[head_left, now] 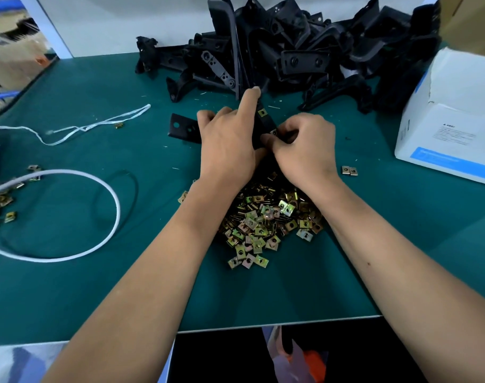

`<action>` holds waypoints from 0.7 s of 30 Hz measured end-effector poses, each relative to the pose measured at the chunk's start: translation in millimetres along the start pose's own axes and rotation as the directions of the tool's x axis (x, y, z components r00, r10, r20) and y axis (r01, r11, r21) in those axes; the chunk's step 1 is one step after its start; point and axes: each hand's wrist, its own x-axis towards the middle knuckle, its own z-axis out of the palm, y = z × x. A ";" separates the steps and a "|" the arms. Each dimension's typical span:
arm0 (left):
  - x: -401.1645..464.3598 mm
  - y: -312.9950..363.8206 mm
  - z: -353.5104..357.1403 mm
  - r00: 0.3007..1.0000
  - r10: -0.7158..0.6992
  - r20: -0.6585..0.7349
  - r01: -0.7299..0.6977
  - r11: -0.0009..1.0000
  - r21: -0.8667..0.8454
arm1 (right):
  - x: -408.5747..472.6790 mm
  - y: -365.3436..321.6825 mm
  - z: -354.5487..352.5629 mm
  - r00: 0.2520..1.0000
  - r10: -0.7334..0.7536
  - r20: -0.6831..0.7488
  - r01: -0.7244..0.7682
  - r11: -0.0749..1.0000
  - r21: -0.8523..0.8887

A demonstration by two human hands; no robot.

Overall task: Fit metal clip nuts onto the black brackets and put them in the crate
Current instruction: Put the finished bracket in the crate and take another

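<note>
Clip nuts pile (266,225) under wrists, left hand (227,145) grips bracket (263,121), right hand (305,146) fingers apparently pinching a nut onto it

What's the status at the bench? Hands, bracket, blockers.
Left hand grips the black bracket; right hand pinches a clip nut at its edge. One nut already fitted. Nothing blocking; crate not in view.

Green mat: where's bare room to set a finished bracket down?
Bare mat right of the clip nut pile, below the white box; also between the white cable and left arm. Crowded: bracket heap behind both hands.
</note>
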 end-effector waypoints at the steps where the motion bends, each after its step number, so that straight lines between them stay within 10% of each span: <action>1: -0.6 3.1 -3.1 1.000 0.014 0.006 -0.014 1.000 0.016 | -0.4 0.9 -4.7 1.000 0.017 0.018 -0.018 1.000 0.024; 13: -7.1 150.4 -13.3 0.931 0.352 0.098 -0.360 0.929 0.080 | -31.7 30.3 -128.9 0.948 0.110 -0.298 -0.073 0.988 0.132; 21: -52.4 341.9 22.5 0.667 0.714 0.211 -0.709 0.696 -0.113 | -126.1 138.5 -301.1 0.847 0.369 -0.384 -0.246 0.911 0.332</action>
